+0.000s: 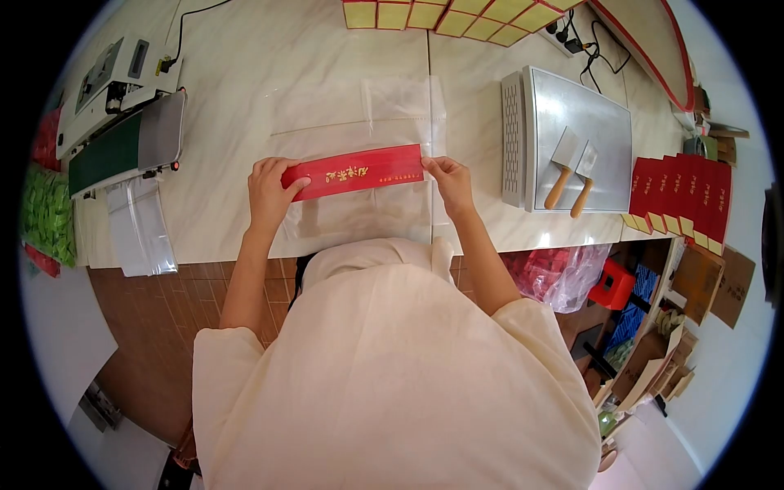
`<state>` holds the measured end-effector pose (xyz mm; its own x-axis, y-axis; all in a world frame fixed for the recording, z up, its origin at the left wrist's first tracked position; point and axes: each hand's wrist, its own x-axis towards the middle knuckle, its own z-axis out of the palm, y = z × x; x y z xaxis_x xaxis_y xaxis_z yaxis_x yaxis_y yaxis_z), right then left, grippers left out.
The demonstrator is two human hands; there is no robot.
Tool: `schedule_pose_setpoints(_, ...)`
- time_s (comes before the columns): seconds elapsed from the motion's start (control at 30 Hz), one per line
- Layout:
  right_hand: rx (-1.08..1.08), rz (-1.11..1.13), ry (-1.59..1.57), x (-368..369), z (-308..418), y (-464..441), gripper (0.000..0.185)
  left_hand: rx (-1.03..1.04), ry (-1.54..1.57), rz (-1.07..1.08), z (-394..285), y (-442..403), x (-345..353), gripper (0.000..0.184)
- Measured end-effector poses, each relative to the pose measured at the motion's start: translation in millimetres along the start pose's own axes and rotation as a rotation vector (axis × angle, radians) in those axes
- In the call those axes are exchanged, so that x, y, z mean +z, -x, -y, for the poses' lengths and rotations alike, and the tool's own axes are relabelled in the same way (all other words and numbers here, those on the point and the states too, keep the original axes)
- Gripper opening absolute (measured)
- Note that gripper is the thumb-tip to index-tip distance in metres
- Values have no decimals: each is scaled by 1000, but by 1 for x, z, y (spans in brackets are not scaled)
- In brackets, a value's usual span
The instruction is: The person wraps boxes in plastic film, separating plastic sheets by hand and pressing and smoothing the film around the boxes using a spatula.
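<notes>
A long red box (355, 172) with gold lettering is held level between my two hands, just above the table. My left hand (273, 189) grips its left end, thumb on the printed face and fingers behind. At the right end, my right hand (449, 184) pinches the box's corner between thumb and fingers. Beneath the box lies a clear plastic sheet (327, 122), spread over the marble-patterned table (220, 98). I cannot tell whether the box touches the sheet.
A sealing machine (126, 122) stands left, near a stack of clear bags (140, 224). To the right, a metal hot plate (584, 106) carries two wooden-handled spatulas (572, 171). Red boxes (686, 192) stand beyond it; yellow-ended boxes (457, 18) line the far edge. Black cords (600, 57) lie back right.
</notes>
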<state>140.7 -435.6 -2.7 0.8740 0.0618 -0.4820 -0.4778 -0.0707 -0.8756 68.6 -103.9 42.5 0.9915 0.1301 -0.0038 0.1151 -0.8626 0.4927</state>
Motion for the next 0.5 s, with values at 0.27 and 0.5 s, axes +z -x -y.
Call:
schedule_pose_setpoints(0.27,-115,-76,363,-21,24,7,31,70,19,15,5,-2,3,35)
schedule_pose_setpoints(0.5,-637,-886,1252,-129,67,23,29,32,-67,-77,-1,4,4,41)
